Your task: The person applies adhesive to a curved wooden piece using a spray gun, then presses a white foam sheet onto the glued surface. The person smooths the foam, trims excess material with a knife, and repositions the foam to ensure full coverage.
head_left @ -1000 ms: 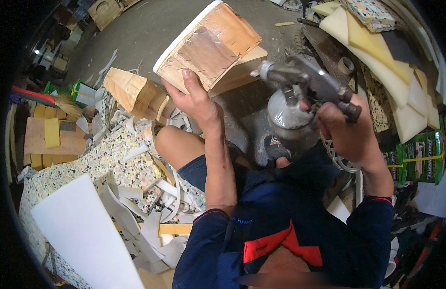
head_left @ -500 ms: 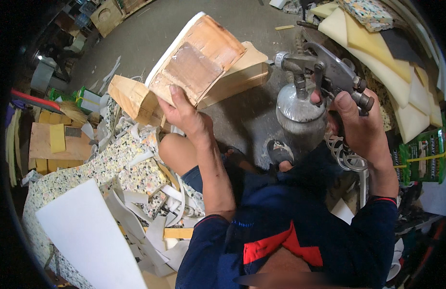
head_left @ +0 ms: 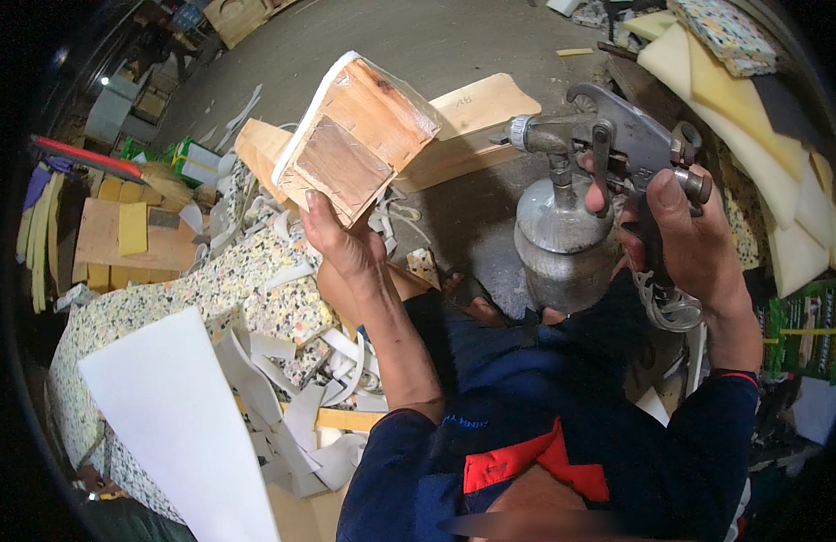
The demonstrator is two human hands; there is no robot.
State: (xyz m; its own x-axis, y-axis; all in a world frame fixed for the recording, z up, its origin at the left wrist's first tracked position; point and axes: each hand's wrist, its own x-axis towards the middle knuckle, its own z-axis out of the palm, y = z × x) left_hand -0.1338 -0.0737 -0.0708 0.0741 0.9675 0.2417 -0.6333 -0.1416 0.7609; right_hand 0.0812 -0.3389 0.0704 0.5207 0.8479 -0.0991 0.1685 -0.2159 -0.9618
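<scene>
My left hand grips a boxy wooden piece by its near lower corner, thumb on the face. White foam or padding lines its left edge, and a brown panel is set in the face. In my right hand is a metal spray gun with a silver cup hanging under it. My fingers wrap its handle and trigger area; the nozzle points left toward the wooden piece, a gap apart. Behind that piece, another wooden part rests on the floor, and a second light wood part shows at its left.
Speckled foam lies at my left, under a white foam sheet and grey-white offcuts. Cream foam sheets are stacked at the right, above green packages. A coiled hose hangs below the spray gun.
The wooden piece has tilted in my left hand, its face turned more toward me. The spray gun stays nearly in place. The whole view has shifted a little.
</scene>
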